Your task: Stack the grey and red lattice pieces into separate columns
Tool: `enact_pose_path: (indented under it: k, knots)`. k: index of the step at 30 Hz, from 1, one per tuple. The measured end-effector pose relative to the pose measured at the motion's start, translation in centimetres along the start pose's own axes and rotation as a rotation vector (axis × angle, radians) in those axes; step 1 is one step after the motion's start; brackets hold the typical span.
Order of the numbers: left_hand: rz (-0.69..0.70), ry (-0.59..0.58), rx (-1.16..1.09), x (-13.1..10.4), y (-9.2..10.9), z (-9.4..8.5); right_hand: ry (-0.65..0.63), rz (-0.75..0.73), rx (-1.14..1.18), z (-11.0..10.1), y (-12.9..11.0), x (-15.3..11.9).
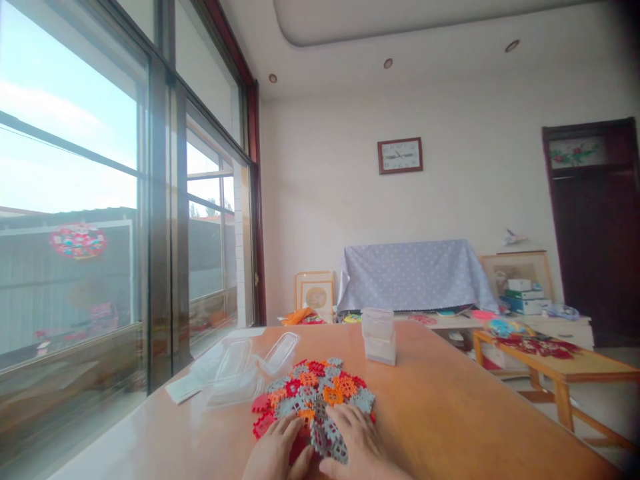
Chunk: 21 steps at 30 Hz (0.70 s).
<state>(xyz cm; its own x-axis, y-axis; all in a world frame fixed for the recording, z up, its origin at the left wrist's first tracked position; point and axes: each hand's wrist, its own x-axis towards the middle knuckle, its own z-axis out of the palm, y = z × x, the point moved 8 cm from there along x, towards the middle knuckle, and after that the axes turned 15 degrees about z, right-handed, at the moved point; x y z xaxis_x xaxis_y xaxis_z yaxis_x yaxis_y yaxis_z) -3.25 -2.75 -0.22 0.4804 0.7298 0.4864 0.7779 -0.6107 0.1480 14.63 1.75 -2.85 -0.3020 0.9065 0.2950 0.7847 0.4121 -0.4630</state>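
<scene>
Brown tabletop (450, 407), plastic pieces (319, 404) between and beyond half-curled hands (274, 448) (354, 437), hold unclear

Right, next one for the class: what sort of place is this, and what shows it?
Probably a living room in a home: a wall clock, a draped patterned cloth and a framed picture.

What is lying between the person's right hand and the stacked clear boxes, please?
Part of the heap of coloured pieces, then a bare stretch of tabletop; the head view shows this.
</scene>
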Motion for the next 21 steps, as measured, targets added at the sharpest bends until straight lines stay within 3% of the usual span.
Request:
enact_pose_path:
  k: [6,9,13,16,21]
  knots:
    - [-0.077,-0.069,0.078,1.8,-1.1,0.0,-0.058,-0.015,0.024,1.6,1.7,1.4]
    - [-0.012,-0.11,0.092,2.1,-1.3,0.4,-0.064,0.011,0.025,1.5,1.7,1.3]
    - [-0.044,-0.124,0.093,1.7,-2.5,1.5,-0.071,0.049,0.033,0.8,1.1,0.9]
    - [-0.058,-0.094,0.092,1.1,-2.9,1.8,-0.086,0.07,0.044,0.3,0.6,0.4]
    - [-0.12,-0.005,0.04,0.7,-2.9,0.8,-0.067,0.139,0.033,-0.6,0.2,-0.6]
